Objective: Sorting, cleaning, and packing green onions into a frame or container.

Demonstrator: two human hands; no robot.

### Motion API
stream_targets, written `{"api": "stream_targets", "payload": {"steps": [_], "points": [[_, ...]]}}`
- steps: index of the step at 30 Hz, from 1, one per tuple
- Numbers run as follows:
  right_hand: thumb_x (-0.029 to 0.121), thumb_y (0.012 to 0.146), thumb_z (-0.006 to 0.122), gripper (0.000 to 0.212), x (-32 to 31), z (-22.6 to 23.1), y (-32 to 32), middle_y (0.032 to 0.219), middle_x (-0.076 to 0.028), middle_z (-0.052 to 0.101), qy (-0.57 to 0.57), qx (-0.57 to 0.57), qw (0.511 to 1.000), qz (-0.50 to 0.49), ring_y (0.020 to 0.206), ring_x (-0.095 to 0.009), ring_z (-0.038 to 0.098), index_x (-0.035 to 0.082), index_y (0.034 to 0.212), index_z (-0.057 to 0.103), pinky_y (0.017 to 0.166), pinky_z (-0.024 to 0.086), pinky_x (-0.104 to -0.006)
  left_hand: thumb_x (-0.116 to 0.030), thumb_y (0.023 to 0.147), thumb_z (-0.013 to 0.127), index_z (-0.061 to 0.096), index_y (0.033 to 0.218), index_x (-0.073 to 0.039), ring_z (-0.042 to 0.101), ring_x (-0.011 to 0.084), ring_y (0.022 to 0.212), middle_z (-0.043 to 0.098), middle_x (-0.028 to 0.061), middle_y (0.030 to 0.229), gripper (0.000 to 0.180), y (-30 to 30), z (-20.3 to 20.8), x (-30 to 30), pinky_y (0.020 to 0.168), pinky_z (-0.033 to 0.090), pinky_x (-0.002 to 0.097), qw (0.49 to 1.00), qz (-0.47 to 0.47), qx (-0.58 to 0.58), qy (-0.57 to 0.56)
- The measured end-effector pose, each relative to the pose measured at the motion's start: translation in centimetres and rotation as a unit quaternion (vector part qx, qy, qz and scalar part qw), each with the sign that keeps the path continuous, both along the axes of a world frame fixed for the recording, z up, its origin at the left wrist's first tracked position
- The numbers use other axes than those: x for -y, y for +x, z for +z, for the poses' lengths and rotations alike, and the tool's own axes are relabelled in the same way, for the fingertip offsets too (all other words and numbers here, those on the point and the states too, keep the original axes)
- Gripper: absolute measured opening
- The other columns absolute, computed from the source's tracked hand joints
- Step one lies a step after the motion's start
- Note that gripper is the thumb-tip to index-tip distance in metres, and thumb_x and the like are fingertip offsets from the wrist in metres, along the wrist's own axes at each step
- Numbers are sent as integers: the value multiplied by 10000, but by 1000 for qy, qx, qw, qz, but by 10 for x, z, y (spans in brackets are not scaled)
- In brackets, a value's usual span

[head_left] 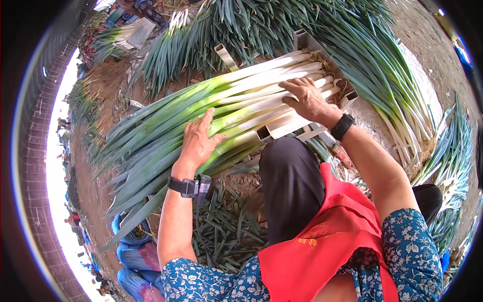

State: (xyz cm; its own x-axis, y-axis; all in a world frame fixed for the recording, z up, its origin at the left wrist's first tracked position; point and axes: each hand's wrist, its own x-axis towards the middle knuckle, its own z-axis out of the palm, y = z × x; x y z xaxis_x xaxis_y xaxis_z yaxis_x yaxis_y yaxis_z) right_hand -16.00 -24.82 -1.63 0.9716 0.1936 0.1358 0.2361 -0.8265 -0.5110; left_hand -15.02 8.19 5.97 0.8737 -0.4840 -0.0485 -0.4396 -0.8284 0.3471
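Observation:
A thick bundle of large green onions [241,103] lies across a metal rack [322,43], roots toward the right and green leaves fanning to the left. My left hand [197,142] rests on the green part of the stalks, its fingers stretched out and thumb apart. Farther right, my right hand [308,102] lies over the white stalks close to the root end, fingers spread. Neither hand is closed around a stalk. Square metal posts [226,58] rise on both sides of the bundle, and the roots press near the rack's end plate.
Big heaps of green onions [251,25] lie beyond the rack, with another pile [372,65] at the right. Cut leaves [226,231] litter the ground near my knees. Blue bags [136,256] sit at the lower left. Part of a person [151,12] shows at the far left.

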Motion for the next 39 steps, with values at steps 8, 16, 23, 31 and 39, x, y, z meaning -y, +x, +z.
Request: {"api": "stream_targets", "payload": {"steps": [8, 16, 23, 31, 39], "points": [[301, 900, 622, 314, -4, -2, 11, 1053, -93, 652, -84, -73, 993, 42, 1078, -287, 569, 101, 1141, 614, 936, 388, -438, -192, 789, 718, 552, 1257, -38, 557, 340, 1097, 618, 175, 1127, 520, 21, -1, 16, 961, 414, 424, 996, -20, 39, 79], [203, 855, 627, 101, 15, -56, 57, 869, -73, 643, -83, 99, 989, -69, 881, -298, 622, 141, 890, 699, 786, 443, -465, -194, 834, 666, 630, 1094, -97, 572, 287, 997, 627, 107, 1041, 280, 35, -10, 20, 853, 417, 423, 961, -64, 202, 175], [212, 778, 667, 123, 11, -51, 24, 968, -46, 628, 10, 22, 997, -67, 1003, -268, 567, 159, 884, 702, 835, 431, -455, -186, 867, 650, 618, 1229, -57, 568, 323, 1100, 653, 147, 1107, 386, 26, -44, 51, 959, 439, 426, 995, -53, 65, -50], [130, 712, 619, 265, -1, -31, -12, 983, -121, 580, 46, 237, 969, -52, 955, -322, 570, 63, 968, 631, 873, 443, -480, -84, 888, 595, 661, 1108, 49, 610, 302, 1086, 663, 186, 1133, 265, 52, -62, 36, 981, 443, 369, 995, 36, -73, -65], [101, 697, 617, 323, 152, -137, -172, 921, -168, 627, 195, 49, 977, -67, 869, -375, 613, 46, 1016, 624, 740, 502, -443, -114, 898, 570, 638, 1139, 74, 609, 301, 1012, 651, 196, 1110, 313, 52, -57, 69, 921, 456, 380, 990, 68, -118, -26]]}}
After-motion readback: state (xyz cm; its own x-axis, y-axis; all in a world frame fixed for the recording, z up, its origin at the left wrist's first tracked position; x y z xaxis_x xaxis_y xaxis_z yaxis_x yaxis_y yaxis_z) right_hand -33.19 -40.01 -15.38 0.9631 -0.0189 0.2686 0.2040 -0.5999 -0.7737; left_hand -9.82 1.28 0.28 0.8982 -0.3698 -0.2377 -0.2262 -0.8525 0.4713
